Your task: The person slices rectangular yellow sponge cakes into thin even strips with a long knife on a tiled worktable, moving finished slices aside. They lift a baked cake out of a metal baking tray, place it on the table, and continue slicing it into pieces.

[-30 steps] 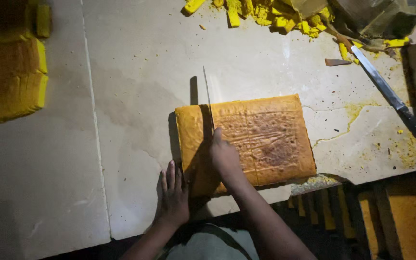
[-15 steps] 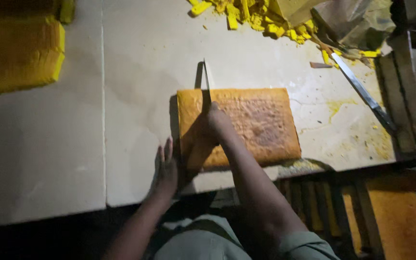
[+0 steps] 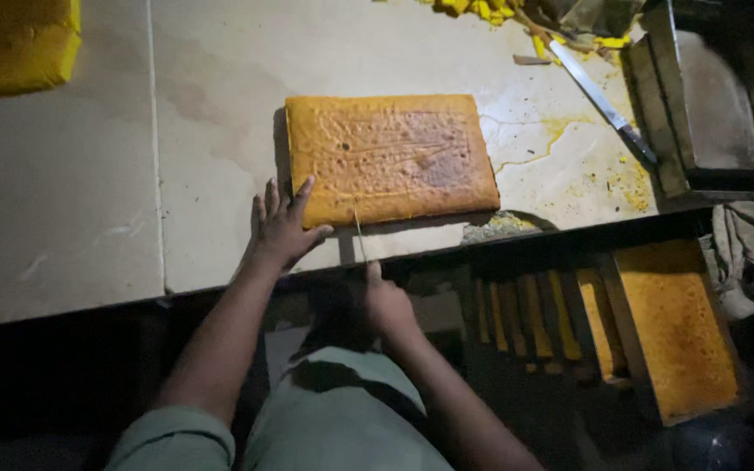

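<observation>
Knife [image 3: 359, 234] drawn back off sheet cake [image 3: 390, 157]; right hand [image 3: 386, 301] gripping its handle; left hand [image 3: 281, 227] spread, steadying corner; cut stroke apparently complete.

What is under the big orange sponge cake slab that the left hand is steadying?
The cake slab lies flat on the pale stone worktop, with the left hand at its near-left corner. Any lining beneath it is covered, so that cannot be seen.

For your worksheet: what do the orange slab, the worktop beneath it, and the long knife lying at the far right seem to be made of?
Orange slab: looks like baked sponge cake, a matt, pitted, browned crust. Worktop: probably polished stone or tile slabs, pale, smooth, with a straight seam. Long knife: apparently metal, a thin blade with a light sheen.
</observation>
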`<state>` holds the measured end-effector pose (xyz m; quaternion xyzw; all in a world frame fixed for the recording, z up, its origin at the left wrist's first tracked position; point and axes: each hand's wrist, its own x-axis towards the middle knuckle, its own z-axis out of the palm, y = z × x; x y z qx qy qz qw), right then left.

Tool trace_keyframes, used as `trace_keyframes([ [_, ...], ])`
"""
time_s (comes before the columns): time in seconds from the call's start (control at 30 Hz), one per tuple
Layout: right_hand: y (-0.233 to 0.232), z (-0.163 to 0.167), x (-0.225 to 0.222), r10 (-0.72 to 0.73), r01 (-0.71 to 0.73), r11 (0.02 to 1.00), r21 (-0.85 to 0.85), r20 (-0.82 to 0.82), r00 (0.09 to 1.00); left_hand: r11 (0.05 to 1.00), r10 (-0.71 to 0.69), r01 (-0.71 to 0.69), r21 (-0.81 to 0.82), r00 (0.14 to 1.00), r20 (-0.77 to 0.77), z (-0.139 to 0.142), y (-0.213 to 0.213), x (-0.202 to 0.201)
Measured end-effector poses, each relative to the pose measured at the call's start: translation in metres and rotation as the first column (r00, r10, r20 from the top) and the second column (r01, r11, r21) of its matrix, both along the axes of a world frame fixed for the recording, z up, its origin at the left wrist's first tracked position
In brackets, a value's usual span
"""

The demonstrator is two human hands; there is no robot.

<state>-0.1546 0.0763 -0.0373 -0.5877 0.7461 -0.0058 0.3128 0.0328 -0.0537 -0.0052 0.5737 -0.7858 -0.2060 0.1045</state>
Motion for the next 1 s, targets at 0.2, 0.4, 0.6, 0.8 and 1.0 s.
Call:
trace_keyframes([
  [0.2, 0.007, 0.02, -0.014, 0.089, -0.076, 0.964, -0.256, 0.04, 0.995, 0.994, -0.014, 0.017, -0.112, 1.0, 0.02, -0.017, -0.007, -0.006],
  [0.4, -0.048, 0.018, -0.113, -0.031, 0.035, 0.959, -0.28, 0.02, 0.999, 0.971, -0.001, 0.008, -0.238, 1.0, 0.027, -0.047, -0.011, -0.014],
  [0.6, -0.164, -0.005, -0.203, 0.003, -0.056, 0.93, -0.363, -0.145, 0.989, 0.978, 0.023, -0.017, -0.206, 0.999, 0.03, -0.053, -0.021, -0.023],
  [0.8, -0.222, -0.017, -0.218, -0.1, 0.095, 0.965, -0.245, -0.012, 0.995, 0.988, 0.016, -0.013, -0.156, 1.0, 0.021, -0.046, -0.029, -0.028],
  [1.0, -0.212, -0.039, -0.221, -0.052, 0.029, 0.941, -0.337, -0.061, 0.997, 0.964, -0.19, 0.187, -0.187, 0.982, -0.002, -0.003, -0.046, -0.094],
])
